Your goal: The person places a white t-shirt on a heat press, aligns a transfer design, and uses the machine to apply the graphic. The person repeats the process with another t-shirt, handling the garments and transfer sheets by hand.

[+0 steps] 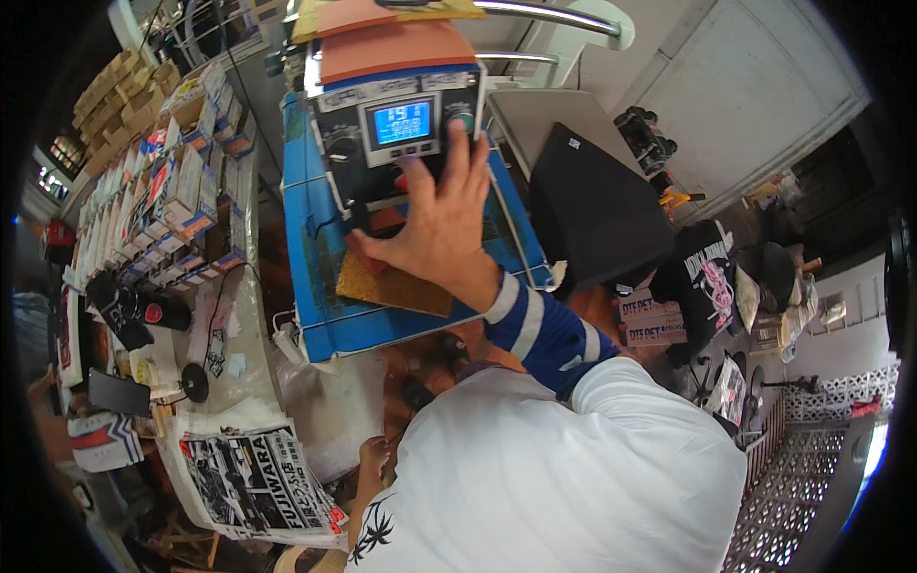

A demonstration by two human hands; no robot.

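Observation:
My right hand is on the front of a boxy control unit with a lit screen, its fingers spread over the knobs and buttons and the thumb low at the left. Orange pads lie on top of the unit. Below it are a blue platform and a brown board under my palm. My left hand hangs low beside my white shirt, fingers loosely bent, with nothing visible in it.
At left, a long table holds stacked boxes, a black phone and printed sheets. A black padded panel, cardboard boxes and dark garments are at right. A metal rail runs above.

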